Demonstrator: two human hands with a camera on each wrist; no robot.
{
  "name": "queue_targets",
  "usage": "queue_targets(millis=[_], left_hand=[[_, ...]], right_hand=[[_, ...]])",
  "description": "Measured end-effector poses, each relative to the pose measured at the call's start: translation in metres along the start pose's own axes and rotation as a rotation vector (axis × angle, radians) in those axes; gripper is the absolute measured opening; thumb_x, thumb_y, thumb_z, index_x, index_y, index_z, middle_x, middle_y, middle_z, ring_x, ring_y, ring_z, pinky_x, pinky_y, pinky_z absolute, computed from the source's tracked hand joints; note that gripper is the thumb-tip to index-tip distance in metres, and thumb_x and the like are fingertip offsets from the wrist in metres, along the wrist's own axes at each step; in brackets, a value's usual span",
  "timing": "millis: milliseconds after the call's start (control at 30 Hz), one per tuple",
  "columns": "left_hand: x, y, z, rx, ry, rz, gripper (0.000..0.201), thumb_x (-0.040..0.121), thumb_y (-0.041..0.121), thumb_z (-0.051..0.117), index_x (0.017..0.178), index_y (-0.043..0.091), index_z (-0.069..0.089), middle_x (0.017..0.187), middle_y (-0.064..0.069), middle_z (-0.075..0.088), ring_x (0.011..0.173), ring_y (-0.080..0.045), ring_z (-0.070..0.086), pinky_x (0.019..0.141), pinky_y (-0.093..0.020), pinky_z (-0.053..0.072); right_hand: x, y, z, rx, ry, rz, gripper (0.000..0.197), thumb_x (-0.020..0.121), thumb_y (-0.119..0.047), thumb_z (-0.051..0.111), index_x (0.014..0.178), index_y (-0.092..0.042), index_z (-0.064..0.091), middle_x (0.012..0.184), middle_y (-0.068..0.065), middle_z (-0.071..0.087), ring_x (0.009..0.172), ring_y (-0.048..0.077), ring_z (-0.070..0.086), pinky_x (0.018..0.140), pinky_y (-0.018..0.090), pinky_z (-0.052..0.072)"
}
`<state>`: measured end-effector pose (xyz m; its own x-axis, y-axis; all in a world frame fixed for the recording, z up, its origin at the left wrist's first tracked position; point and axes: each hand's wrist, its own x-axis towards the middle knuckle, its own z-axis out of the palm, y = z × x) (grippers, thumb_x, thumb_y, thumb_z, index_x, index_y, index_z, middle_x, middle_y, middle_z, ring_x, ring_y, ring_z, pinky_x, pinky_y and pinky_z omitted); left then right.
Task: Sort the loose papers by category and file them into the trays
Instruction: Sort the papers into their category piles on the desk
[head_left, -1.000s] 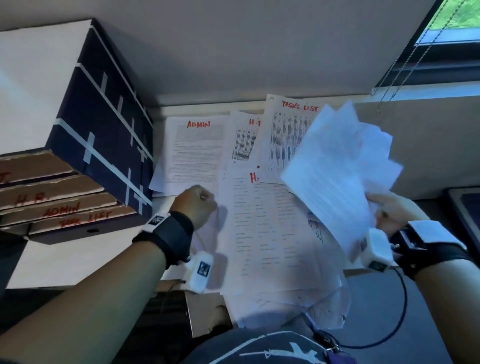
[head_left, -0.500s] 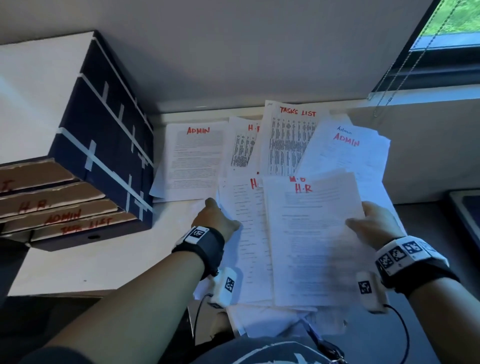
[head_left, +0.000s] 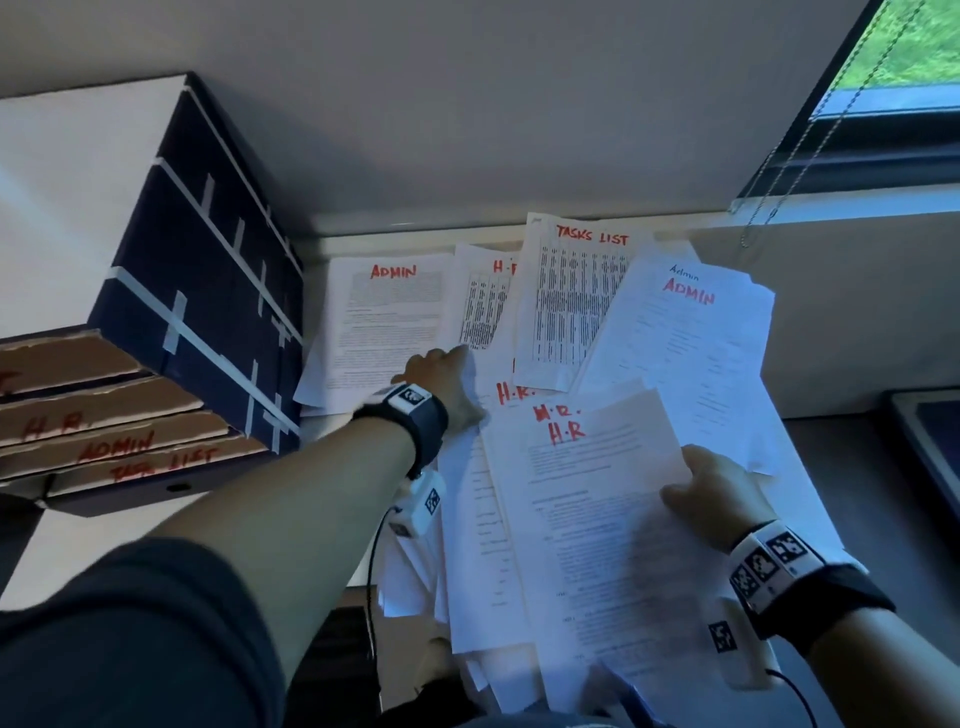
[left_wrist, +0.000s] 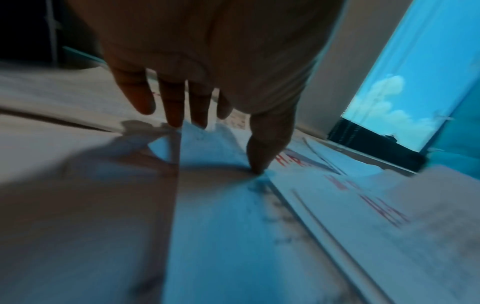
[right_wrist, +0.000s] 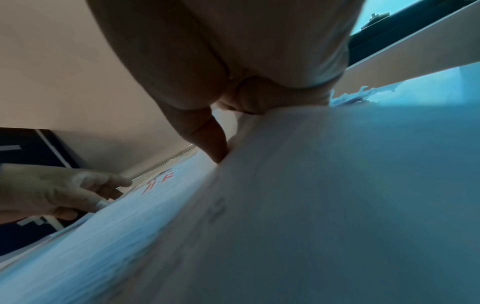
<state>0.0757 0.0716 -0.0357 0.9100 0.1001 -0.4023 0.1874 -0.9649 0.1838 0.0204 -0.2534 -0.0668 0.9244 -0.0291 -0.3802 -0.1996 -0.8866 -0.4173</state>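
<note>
- left hand (head_left: 448, 383) has slid further up the pile since half a second ago, fingers straight, pressing the H.R sheet (head_left: 480, 499) just right of the stacked trays (head_left: 119, 436)
- right hand (head_left: 719, 506) still pinches the top H.R page (head_left: 587, 525), thumb on top, now tilted a bit more
- the ADMIN sheet (head_left: 691, 332) sits further right of the trays on the worktop (head_left: 93, 535), same as before

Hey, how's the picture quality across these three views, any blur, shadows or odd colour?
Head view: dim and bluish, red labels readable, the top white H.R sheet smeared near the right hand. Left wrist view: motion-blurred, the left hand casts a dark shadow on the papers, bright window at right. Right wrist view: heavily blurred, strong blue cast, print unreadable.
</note>
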Motion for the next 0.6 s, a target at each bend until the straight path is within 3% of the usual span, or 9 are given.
queue_targets(millis=[167,300,367,433,467,533,567,600], left_hand=[[0.013,-0.006,0.003,-0.091,-0.05,-0.085,0.061,0.077,0.051,0.072,0.126,0.027,0.045,0.121,-0.001,0.056,0.104,-0.026,0.056,0.088,-0.038,0.053],[0.018,-0.023,0.014,-0.203,-0.056,-0.06,0.048,0.086,0.035,0.07,0.128,0.022,0.053,0.138,0.005,0.055,0.103,-0.021,0.059,0.08,-0.028,0.048],[0.017,-0.031,0.015,-0.329,-0.05,-0.045,0.038,0.092,0.025,0.066,0.126,0.013,0.058,0.139,-0.004,0.057,0.103,-0.024,0.061,0.073,-0.022,0.045],[0.009,-0.037,0.013,-0.475,0.0,-0.028,0.018,0.095,0.014,0.062,0.112,0.009,0.065,0.113,-0.014,0.064,0.086,-0.023,0.057,0.058,-0.018,0.042],[0.0,-0.041,0.009,-0.513,0.032,-0.004,0.005,0.094,0.01,0.062,0.099,0.011,0.064,0.095,-0.011,0.061,0.077,-0.02,0.052,0.053,-0.021,0.037],[-0.02,-0.05,0.003,-0.613,0.047,0.07,0.014,0.089,0.004,0.069,0.082,0.01,0.059,0.074,-0.002,0.052,0.073,-0.018,0.045,0.057,-0.024,0.032],[-0.032,-0.057,-0.001,-0.696,0.039,0.091,0.016,0.087,0.002,0.072,0.08,0.008,0.059,0.071,0.0,0.051,0.072,-0.017,0.044,0.062,-0.026,0.033],[-0.046,-0.061,-0.006,-0.758,0.043,0.119,0.015,0.085,0.001,0.075,0.081,0.004,0.061,0.07,0.0,0.053,0.071,-0.016,0.046,0.065,-0.027,0.036]], right_hand=[[0.0,0.004,0.002,0.059,0.015,0.026,0.01,0.078,-0.011,0.064,0.08,-0.011,0.054,0.083,0.006,0.06,0.083,0.027,0.055,0.07,0.03,0.038],[0.0,0.006,0.002,0.117,0.014,-0.007,0.005,0.076,-0.007,0.064,0.079,-0.006,0.06,0.079,0.008,0.065,0.083,0.028,0.06,0.07,0.032,0.045],[-0.002,0.006,-0.001,0.167,0.0,-0.027,0.002,0.076,-0.004,0.065,0.076,-0.005,0.062,0.077,0.01,0.066,0.081,0.027,0.061,0.066,0.03,0.044],[-0.004,0.009,-0.005,0.265,-0.012,-0.044,0.004,0.076,0.001,0.069,0.076,-0.003,0.067,0.082,0.018,0.069,0.082,0.029,0.062,0.07,0.033,0.047],[-0.006,0.012,-0.007,0.368,-0.027,-0.052,0.009,0.076,0.004,0.072,0.076,-0.005,0.07,0.085,0.02,0.07,0.085,0.031,0.065,0.075,0.037,0.049],[-0.014,0.015,-0.013,0.65,-0.071,-0.075,0.024,0.075,0.01,0.073,0.067,-0.012,0.072,0.087,0.015,0.073,0.091,0.033,0.068,0.08,0.044,0.05],[-0.017,0.016,-0.017,0.8,-0.116,-0.1,0.023,0.074,0.007,0.076,0.062,-0.013,0.072,0.088,0.011,0.075,0.093,0.03,0.069,0.081,0.045,0.051],[-0.019,0.014,-0.021,0.917,-0.174,-0.139,0.016,0.069,-0.006,0.084,0.059,-0.01,0.072,0.093,0.006,0.076,0.095,0.022,0.071,0.084,0.042,0.053]])
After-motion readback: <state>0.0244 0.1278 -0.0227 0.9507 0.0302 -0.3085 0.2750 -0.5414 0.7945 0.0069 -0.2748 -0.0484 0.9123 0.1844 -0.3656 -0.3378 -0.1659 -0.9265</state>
